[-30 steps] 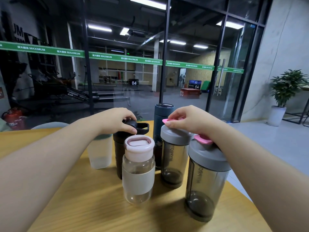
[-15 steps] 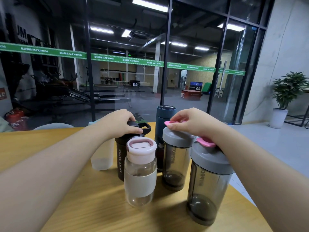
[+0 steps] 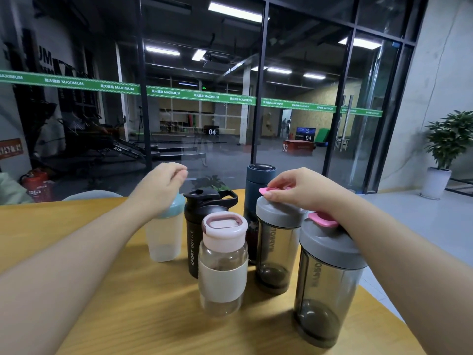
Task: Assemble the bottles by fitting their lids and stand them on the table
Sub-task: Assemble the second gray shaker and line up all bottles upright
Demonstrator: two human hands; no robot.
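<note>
**Six bottles stand on the table, one hand on a pink flap**

I look down at a round wooden table (image 3: pixel 76 252) from far away through the head camera. On the far left, behind the glass wall, I see a red fire extinguisher (image 3: pixel 37 184).

The left hand (image 3: pixel 161 185) comes first. It hangs in the air above the frosted bottle with the blue lid (image 3: pixel 163 234). Its fingers are loosely curled and it holds nothing. The wrist hides part of that blue lid from me.

Next stands the black sport bottle (image 3: pixel 195 237). Its black lid (image 3: pixel 207 197) is on top, with a loop handle sticking out to the right. Just in front of it stands the clear bottle with the pink lid (image 3: pixel 222 262), which hides the lower right part of the black one.

Behind them is the dark blue flask (image 3: pixel 259 180), tall and upright. The other bottles cover most of it.

Then comes the smoky bottle with the gray lid (image 3: pixel 275 247). The right hand (image 3: pixel 302 189) is on top of it. The fingertips pinch the pink flap (image 3: pixel 268 190) on that lid. The flap sticks out to the left.

The right arm reaches over the last one, the big smoky bottle (image 3: pixel 327 285) nearest to me. Its own pink flap (image 3: pixel 323 219) peeks out under the wrist.

All six bottles stand upright and close together on the table.

Far right, on the gray floor, a potted plant (image 3: pixel 446 152) sits in a white pot.
</note>
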